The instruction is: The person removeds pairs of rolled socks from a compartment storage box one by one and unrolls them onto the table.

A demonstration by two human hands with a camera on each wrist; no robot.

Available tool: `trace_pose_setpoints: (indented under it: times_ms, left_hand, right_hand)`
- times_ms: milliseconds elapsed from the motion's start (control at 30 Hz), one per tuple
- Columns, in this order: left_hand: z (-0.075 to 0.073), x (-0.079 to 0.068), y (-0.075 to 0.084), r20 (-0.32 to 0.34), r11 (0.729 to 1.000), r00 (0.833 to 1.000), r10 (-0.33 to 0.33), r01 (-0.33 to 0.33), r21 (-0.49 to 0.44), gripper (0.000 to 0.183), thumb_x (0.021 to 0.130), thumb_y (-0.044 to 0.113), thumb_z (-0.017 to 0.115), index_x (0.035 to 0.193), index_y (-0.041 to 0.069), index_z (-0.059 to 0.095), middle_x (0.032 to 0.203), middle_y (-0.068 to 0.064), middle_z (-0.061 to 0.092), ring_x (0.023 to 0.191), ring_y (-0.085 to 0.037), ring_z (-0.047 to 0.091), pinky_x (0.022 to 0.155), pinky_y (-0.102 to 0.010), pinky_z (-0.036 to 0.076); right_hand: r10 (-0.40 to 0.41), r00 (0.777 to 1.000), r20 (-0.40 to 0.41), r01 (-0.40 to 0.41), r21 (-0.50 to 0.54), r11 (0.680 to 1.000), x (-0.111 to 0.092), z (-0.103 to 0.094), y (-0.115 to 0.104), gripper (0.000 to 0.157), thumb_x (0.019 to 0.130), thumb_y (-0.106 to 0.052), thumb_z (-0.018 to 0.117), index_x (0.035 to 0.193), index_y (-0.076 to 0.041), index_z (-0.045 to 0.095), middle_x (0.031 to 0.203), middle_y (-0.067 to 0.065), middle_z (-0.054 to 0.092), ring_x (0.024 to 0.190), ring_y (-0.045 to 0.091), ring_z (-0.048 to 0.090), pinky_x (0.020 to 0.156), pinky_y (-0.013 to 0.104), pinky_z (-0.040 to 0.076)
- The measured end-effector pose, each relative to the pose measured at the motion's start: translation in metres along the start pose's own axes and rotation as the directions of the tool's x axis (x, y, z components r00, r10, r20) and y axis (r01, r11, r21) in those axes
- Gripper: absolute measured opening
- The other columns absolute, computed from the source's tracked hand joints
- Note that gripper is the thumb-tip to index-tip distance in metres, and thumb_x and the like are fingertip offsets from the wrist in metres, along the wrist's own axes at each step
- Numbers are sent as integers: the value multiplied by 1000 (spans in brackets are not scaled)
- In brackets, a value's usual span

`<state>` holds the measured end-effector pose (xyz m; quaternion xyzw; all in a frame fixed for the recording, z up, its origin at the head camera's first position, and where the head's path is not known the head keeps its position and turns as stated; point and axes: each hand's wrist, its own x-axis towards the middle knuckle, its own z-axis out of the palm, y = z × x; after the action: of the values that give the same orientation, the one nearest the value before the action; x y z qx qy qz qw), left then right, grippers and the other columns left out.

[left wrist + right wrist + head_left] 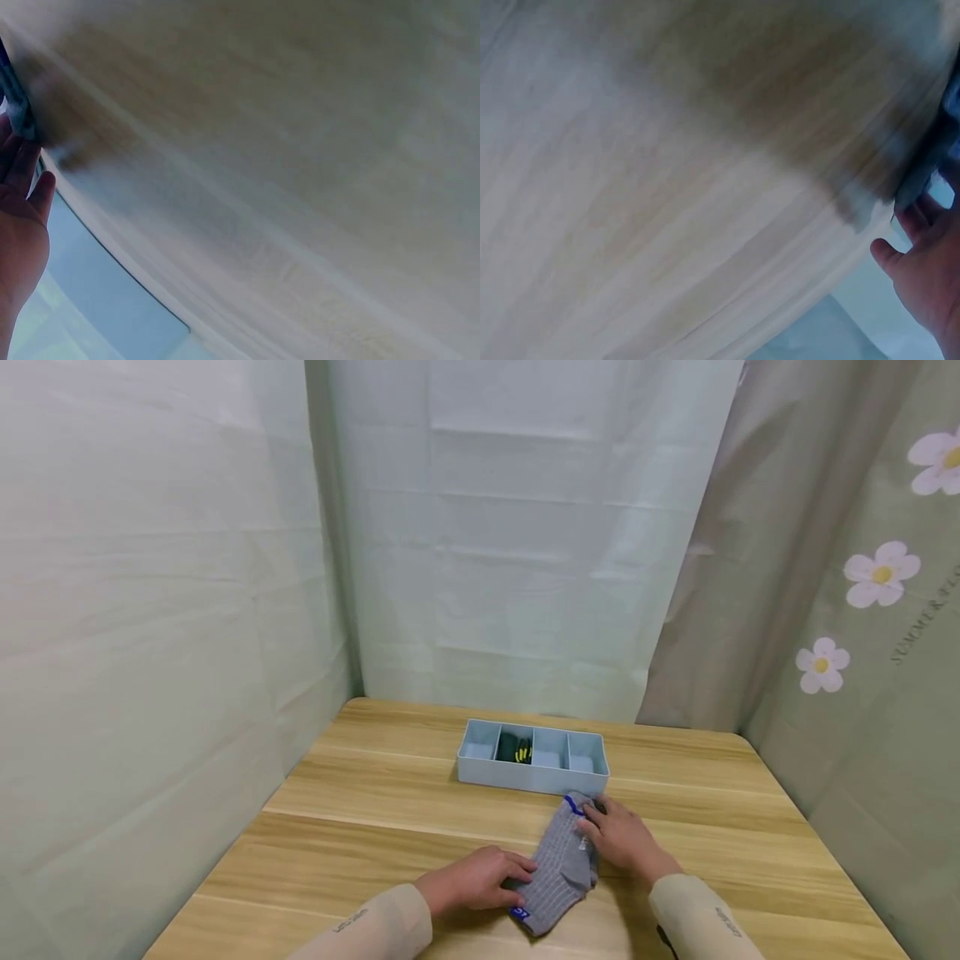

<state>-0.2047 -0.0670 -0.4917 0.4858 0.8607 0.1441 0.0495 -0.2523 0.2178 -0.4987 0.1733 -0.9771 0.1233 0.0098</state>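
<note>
A pair of grey ribbed socks (557,868), with blue trim at the cuff and blue lettering at the toe, lies flat and slanted on the wooden table (360,827). My left hand (476,878) rests at the toe end from the left, its fingers loosely extended over the edge. At the cuff end, my right hand (621,833) touches the socks from the right with bent, relaxed fingers. In the left wrist view the hand (22,225) appears at the left edge, fingertips at the fabric. The right wrist view has the hand (926,270) at its right edge, thumb apart from the fabric.
Just beyond the cuff stands a light blue organizer box (517,776) with several compartments. One holds dark folded socks (513,748) with yellow marks. Pale cloth curtains (517,543) hang behind the table and on both sides.
</note>
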Motion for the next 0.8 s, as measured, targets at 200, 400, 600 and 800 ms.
trace_pose_setpoints:
  times_ms: [200,400,600,800]
  left_hand:
    - [-1,1,-1,13,1000,1000,3,-3,-3,33,92,26,71,119,7,72,132,0,63,120,-9,58,100,-21,44]
    - [1,3,6,-36,999,999,-23,25,38,34,94,31,68,117,7,73,129,-3,65,118,-11,59,100,-23,44]
    - [13,7,27,-36,983,993,-116,120,138,58,95,50,61,133,7,63,142,-7,55,128,-16,52,104,-30,43]
    - [11,2,27,28,964,989,-147,137,226,65,94,55,59,141,11,55,149,-3,48,136,-12,44,105,-45,41]
  right_hand:
    - [-41,999,-30,41,-1,999,-1,-4,7,43,104,-31,49,134,-4,62,139,26,50,128,46,47,105,60,37]
    - [-349,909,-228,311,-188,932,1,-3,3,27,96,-12,64,119,0,70,129,20,61,119,37,58,101,52,44]
    - [-386,918,-93,367,-168,915,-3,-3,5,33,95,-7,63,125,5,64,137,21,56,124,41,54,102,54,43]
    - [-256,967,18,256,-27,966,-10,-7,17,44,100,-21,58,137,2,56,147,22,47,132,42,46,105,55,39]
